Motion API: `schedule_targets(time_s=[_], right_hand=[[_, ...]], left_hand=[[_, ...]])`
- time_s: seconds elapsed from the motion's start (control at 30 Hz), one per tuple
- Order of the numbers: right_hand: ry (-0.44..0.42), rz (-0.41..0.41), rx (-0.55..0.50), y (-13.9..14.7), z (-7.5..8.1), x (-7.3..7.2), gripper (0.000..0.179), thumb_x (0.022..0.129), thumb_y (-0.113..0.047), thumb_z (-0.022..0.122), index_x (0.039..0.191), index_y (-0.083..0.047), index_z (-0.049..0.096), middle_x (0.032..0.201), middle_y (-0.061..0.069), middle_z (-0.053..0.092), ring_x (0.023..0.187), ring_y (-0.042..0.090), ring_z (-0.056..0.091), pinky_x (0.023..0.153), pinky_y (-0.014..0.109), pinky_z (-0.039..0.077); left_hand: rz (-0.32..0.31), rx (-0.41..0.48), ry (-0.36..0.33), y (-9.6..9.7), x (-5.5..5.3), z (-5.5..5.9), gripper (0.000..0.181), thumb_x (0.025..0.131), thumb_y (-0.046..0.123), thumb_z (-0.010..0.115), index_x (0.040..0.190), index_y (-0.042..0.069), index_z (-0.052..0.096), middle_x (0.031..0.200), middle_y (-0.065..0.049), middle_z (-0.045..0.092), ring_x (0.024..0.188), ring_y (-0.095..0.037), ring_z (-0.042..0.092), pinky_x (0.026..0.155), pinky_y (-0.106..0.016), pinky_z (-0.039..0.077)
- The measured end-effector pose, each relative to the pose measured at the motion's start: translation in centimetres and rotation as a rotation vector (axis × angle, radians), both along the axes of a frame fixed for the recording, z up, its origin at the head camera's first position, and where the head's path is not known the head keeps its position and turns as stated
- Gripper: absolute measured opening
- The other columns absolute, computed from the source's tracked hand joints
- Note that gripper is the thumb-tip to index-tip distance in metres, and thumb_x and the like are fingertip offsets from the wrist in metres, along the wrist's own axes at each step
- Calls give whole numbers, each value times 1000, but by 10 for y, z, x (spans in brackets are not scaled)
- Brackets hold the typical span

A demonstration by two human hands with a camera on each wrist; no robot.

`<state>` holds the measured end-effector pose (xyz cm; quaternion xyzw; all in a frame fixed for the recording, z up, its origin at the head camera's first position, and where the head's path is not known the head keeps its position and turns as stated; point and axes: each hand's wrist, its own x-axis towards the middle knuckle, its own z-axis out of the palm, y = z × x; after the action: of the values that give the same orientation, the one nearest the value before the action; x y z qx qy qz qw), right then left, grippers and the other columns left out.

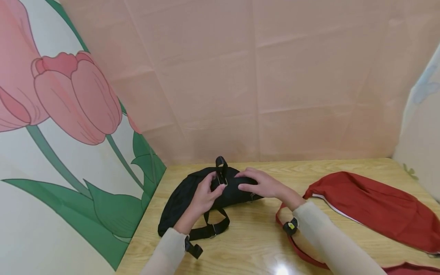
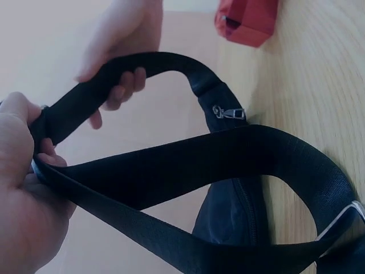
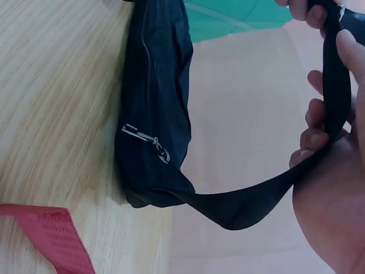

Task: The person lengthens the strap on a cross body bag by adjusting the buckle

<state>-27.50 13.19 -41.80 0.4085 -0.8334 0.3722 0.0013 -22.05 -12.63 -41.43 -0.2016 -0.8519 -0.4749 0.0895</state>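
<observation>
A black crescent-shaped sling bag (image 1: 178, 196) lies on the table, with its webbing strap (image 2: 165, 168) raised in loops. My left hand (image 1: 203, 196) pinches the strap beside a metal buckle, above the bag. To its right, my right hand (image 1: 262, 183) has its fingers curled round the strap, as the right wrist view shows. A silver zipper pull (image 3: 142, 137) hangs on the bag's zipped side. Nearer the table's front, a lower strap loop carries a metal slider (image 2: 345, 217).
On the right lies a red bag (image 1: 371, 206) with a white edge. Its red strap (image 1: 304, 254) curves under my right forearm. More red fabric (image 1: 412, 269) shows at the bottom right. Behind the wooden table (image 1: 247, 236) hangs a pinkish sheet (image 1: 275, 84); a tulip-printed panel (image 1: 79, 95) borders the left.
</observation>
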Motion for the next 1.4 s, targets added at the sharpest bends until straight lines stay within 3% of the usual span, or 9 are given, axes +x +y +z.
schedule_targets(time_s=[0.17,0.33,0.73,0.97,1.13,1.4], right_hand=[[43,-19,23,0,3,1,41,98,-40,66,133,-18,64,117,0,64,106,19,61,94,45,49],[87,-8,46,-6,10,7,42,99,-32,66,136,-13,61,122,4,64,110,21,60,96,48,50],[62,12,0,-9,0,3,40,100,-37,65,131,-13,65,118,1,65,109,20,61,95,45,50],[63,6,61,-14,4,8,43,100,-35,65,135,-11,62,122,5,65,109,21,61,95,46,49],[58,22,26,-15,5,8,41,99,-27,66,137,-11,60,122,8,64,107,25,61,91,45,49],[68,22,4,-8,0,3,39,100,-36,64,132,-14,64,119,0,65,111,19,61,96,45,49]], left_hand=[[-8,0,-8,0,-1,-1,49,99,24,66,139,-2,51,128,-19,62,105,-28,63,93,-46,53],[-13,-3,-19,0,0,-2,51,99,24,66,140,-2,51,133,-20,61,110,-32,60,96,-50,51],[22,33,-31,-3,4,-8,50,99,24,67,139,-2,52,138,-21,59,126,-38,56,106,-58,42],[24,58,-25,-3,5,-10,51,98,21,68,139,-5,51,140,-24,57,128,-39,54,107,-56,41],[9,62,-30,-2,4,-9,51,99,22,67,139,-5,51,139,-24,58,127,-39,55,106,-56,42],[-13,61,-5,0,2,-8,48,98,21,67,137,-4,53,135,-20,61,122,-35,58,103,-54,46]])
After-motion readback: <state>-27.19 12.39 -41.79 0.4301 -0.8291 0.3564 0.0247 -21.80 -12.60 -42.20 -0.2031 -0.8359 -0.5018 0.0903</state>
